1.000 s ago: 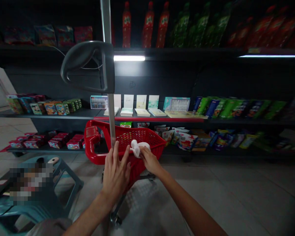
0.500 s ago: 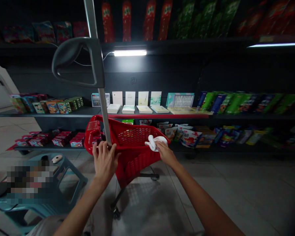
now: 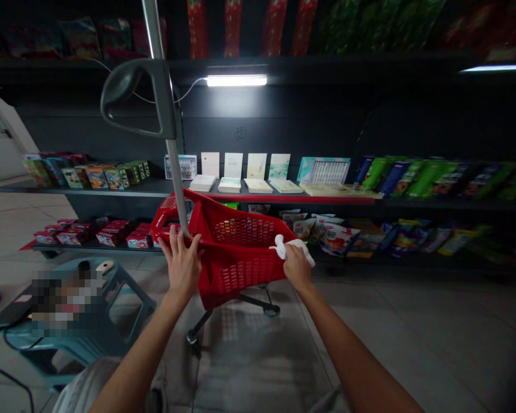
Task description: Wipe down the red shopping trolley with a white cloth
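Observation:
A red plastic shopping cart (image 3: pixel 241 272) stands before me on metal legs with casters. My left hand (image 3: pixel 183 261) grips its near rim close to the handle end, fingers hooked over the edge beside the foot of a metal pole (image 3: pixel 179 189). A bunched white cloth (image 3: pixel 298 245) is in my right hand (image 3: pixel 297 267), closed around it at the cart's front end. Part of the cloth bulges above my fingers against the rim. The fingertips of my right hand are hidden.
A blue-grey plastic stool (image 3: pixel 129 287) at the left carries a laptop and a blurred-out patch. Behind the cart, the dark shelf (image 3: pixel 146 186) holds booklets, boxes and snack bags. A grey looped handle (image 3: pixel 133 100) is fixed to the pole. Bottles stand above.
My right hand has moved right with the cloth, to the cart's front end. My left hand stays on the rim. The view has tilted down slightly.

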A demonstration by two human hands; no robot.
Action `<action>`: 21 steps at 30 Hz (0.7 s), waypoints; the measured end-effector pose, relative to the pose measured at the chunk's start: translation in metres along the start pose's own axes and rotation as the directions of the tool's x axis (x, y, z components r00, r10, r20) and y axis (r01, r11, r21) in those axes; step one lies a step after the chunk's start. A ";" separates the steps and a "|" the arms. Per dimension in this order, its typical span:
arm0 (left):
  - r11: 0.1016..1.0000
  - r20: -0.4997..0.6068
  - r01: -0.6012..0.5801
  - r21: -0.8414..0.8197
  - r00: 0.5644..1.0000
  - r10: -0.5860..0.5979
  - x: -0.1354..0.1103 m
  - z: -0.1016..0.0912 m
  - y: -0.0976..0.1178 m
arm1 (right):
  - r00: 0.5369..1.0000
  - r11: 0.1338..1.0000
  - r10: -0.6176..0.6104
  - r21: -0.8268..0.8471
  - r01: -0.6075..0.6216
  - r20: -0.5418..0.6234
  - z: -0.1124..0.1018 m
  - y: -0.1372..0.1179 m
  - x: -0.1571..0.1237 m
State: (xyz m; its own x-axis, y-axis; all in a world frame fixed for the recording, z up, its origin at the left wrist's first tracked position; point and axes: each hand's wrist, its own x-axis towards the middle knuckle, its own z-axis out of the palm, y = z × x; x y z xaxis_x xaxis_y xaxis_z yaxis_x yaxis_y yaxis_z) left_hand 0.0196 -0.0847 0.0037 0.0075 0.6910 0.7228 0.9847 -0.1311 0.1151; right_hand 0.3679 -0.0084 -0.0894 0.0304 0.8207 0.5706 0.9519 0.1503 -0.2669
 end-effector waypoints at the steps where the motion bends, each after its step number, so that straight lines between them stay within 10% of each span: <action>1: 1.000 0.011 0.008 -0.002 1.000 -0.008 0.001 0.000 0.000 | 0.999 0.999 -0.032 -0.007 0.033 0.009 -0.001 -0.010 0.001; 14: 0.997 0.084 0.072 0.008 0.994 -0.072 0.006 0.010 -0.001 | 0.946 0.929 -0.322 0.206 0.308 0.041 -0.010 -0.173 0.003; 21: 0.999 0.142 0.046 -0.018 0.989 -0.043 0.006 0.009 -0.014 | 0.954 0.906 -0.296 0.300 0.299 -0.058 0.006 -0.189 0.001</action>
State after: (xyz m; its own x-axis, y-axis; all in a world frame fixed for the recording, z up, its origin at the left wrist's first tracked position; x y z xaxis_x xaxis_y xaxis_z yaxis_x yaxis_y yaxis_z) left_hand 0.0076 -0.0724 -0.0001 -0.0104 0.7898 0.6132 0.9807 -0.1118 0.1606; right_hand 0.1859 -0.0324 -0.0429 -0.2348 0.7063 0.6678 0.7802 0.5467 -0.3039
